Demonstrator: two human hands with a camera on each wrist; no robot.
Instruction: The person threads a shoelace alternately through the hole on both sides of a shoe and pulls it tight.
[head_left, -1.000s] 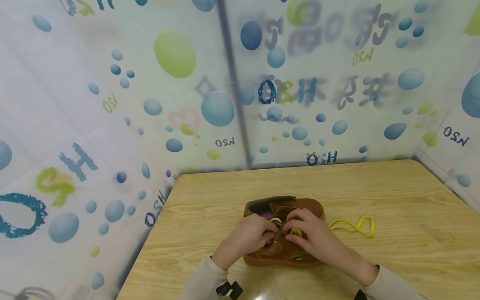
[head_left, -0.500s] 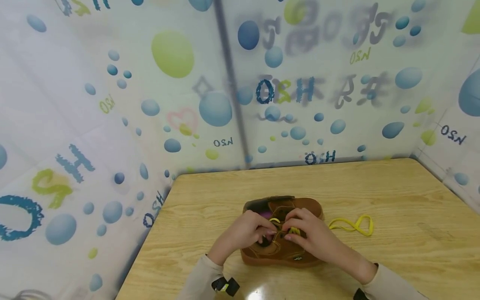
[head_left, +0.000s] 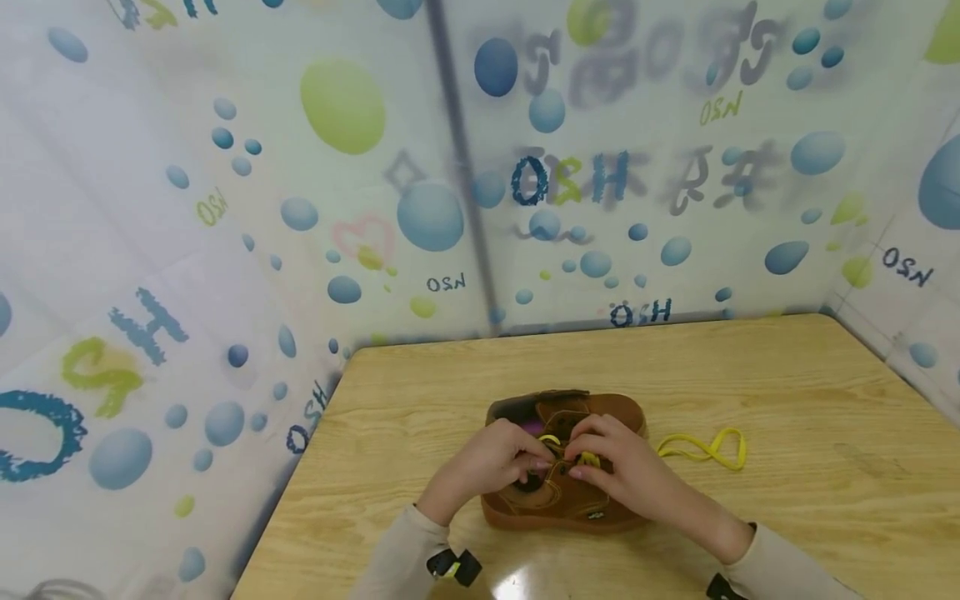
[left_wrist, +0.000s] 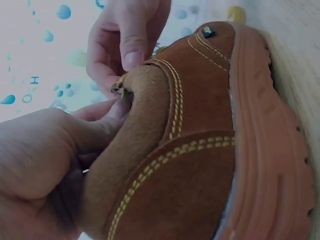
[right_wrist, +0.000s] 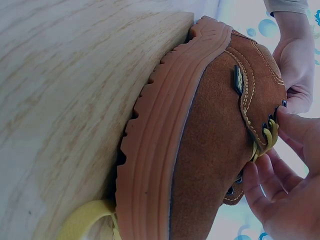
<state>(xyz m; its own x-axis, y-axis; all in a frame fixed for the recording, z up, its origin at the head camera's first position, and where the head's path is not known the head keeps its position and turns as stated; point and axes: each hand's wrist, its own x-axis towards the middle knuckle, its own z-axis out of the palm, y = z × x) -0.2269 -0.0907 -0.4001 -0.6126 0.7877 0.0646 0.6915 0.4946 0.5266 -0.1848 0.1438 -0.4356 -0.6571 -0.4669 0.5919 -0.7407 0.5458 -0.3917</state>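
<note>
A brown suede lace-up shoe [head_left: 525, 517] with yellow stitching lies on the table, its toe toward the right. Yellow shoelace [right_wrist: 270, 134] runs through some of its eyelets. My left hand [head_left: 491, 458] reaches in at the shoe's opening, and its thumb and fingers pinch a small yellow lace end by an upper eyelet, best seen in the left wrist view. From the toe side, my right hand [head_left: 618, 458] grips the eyelet edge, its thumb by the top eyelet [right_wrist: 284, 103] and other fingers beside the laced part. The exact contact of the fingertips is partly hidden.
A loose loop of yellow lace [head_left: 731, 450] lies on the wooden table [head_left: 420, 400] beyond the toe. A curtain [head_left: 420, 125] printed with bubbles and letters hangs behind the table and along its sides. Dark straps [head_left: 453, 568] sit at the wrists.
My left hand has shifted slightly, its fingers drawn closer together at the eyelet. The right hand and shoe stay almost in place; the view has moved slightly.
</note>
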